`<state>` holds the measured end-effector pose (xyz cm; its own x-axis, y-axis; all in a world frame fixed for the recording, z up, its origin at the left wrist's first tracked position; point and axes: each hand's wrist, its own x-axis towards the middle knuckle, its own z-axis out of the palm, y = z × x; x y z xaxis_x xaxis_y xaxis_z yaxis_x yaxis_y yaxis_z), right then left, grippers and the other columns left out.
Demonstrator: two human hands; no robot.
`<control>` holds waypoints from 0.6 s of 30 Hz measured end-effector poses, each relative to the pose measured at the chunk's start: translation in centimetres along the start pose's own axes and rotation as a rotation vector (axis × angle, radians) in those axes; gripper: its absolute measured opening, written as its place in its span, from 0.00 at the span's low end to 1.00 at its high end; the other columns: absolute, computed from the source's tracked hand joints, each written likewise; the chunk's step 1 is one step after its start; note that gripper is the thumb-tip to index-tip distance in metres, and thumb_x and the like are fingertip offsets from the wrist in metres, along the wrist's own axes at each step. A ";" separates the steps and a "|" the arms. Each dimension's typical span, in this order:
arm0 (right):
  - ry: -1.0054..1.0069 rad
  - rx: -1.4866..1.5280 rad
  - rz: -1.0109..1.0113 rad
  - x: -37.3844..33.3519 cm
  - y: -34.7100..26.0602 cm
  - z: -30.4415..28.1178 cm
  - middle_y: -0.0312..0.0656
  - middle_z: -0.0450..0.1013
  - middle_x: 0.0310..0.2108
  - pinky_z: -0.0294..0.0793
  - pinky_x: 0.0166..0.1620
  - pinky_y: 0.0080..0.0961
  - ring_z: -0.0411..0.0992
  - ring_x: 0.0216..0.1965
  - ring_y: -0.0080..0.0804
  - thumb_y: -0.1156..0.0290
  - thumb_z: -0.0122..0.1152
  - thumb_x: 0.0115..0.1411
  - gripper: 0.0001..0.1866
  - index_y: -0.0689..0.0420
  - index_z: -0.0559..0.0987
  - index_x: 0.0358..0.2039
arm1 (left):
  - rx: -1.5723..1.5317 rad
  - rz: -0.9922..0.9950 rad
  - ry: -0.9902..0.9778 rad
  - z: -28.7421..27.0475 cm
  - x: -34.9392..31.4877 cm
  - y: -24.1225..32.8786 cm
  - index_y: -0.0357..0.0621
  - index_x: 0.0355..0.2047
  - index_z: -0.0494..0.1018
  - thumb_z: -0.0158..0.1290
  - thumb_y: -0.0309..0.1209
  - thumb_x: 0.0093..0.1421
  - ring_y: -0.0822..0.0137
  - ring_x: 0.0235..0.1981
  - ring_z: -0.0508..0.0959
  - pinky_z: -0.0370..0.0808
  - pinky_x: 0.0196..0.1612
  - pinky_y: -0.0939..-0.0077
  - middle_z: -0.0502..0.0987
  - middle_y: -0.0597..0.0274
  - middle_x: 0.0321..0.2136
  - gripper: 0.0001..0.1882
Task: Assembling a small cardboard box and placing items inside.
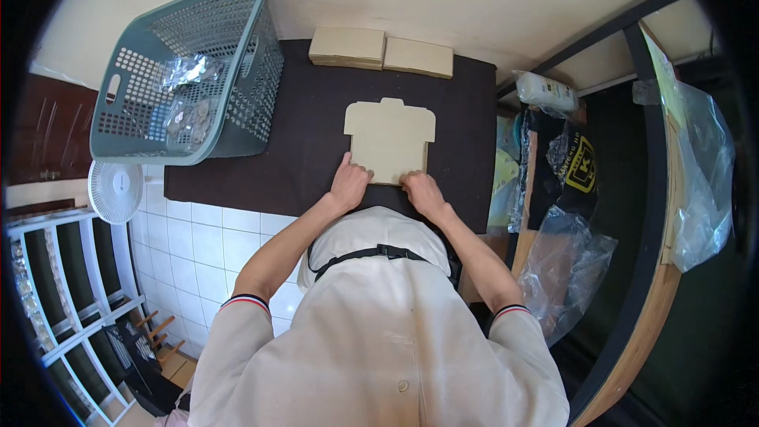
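Note:
A flat, unfolded beige cardboard box blank [391, 136] lies on the dark brown table [308, 119] in front of me. My left hand [349, 181] presses on its near left corner, fingers bent onto the edge. My right hand [421, 190] rests on the near right corner the same way. Both hands touch the card at its near edge. The blank's far side has a small tab and lies flat.
Two stacks of flat beige card [347, 47] [419, 57] sit at the table's far edge. A grey-green plastic laundry basket [130, 120] holding clear plastic bags stands at the left. A white fan [115, 190] is below it. Clear bags [565, 265] and shelving crowd the right.

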<state>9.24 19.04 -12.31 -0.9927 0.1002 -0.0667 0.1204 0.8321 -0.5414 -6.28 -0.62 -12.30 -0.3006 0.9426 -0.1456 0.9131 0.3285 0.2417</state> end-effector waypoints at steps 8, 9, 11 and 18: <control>0.088 -0.025 0.096 -0.7 -1.4 1.1 0.61 0.80 0.35 0.80 0.46 0.53 0.79 0.41 0.66 0.87 0.56 0.53 0.07 0.69 0.81 0.31 | -0.212 0.171 0.094 1.9 0.3 -0.3 0.42 0.28 0.84 0.55 0.24 0.57 0.55 0.41 0.82 0.70 0.55 0.59 0.82 0.52 0.29 0.07; 0.094 0.001 0.087 -0.9 -1.4 1.3 0.62 0.80 0.35 0.80 0.46 0.54 0.79 0.40 0.66 0.87 0.56 0.53 0.08 0.69 0.81 0.33 | -0.224 0.175 0.064 1.6 0.4 -0.6 0.41 0.28 0.83 0.55 0.24 0.57 0.55 0.40 0.82 0.71 0.53 0.60 0.82 0.51 0.29 0.07; 0.023 -0.006 0.146 -1.1 -1.7 1.6 0.62 0.80 0.34 0.80 0.45 0.55 0.79 0.40 0.66 0.86 0.57 0.53 0.11 0.68 0.81 0.37 | -0.266 0.164 0.011 1.2 0.4 -1.0 0.39 0.27 0.83 0.56 0.23 0.55 0.51 0.39 0.82 0.74 0.50 0.55 0.82 0.47 0.29 0.06; 0.046 -0.005 0.154 -1.8 -3.0 1.7 0.64 0.78 0.30 0.80 0.44 0.55 0.80 0.38 0.66 0.85 0.60 0.51 0.08 0.66 0.82 0.33 | -0.401 0.108 0.102 1.4 0.0 -1.5 0.36 0.27 0.82 0.64 0.21 0.48 0.44 0.39 0.80 0.74 0.49 0.53 0.81 0.43 0.29 0.05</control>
<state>10.66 15.43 -12.02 -0.9616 0.2513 -0.1102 0.2711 0.8078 -0.5235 -7.28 -1.22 -14.04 -0.2531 0.9674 -0.0079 0.7676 0.2058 0.6070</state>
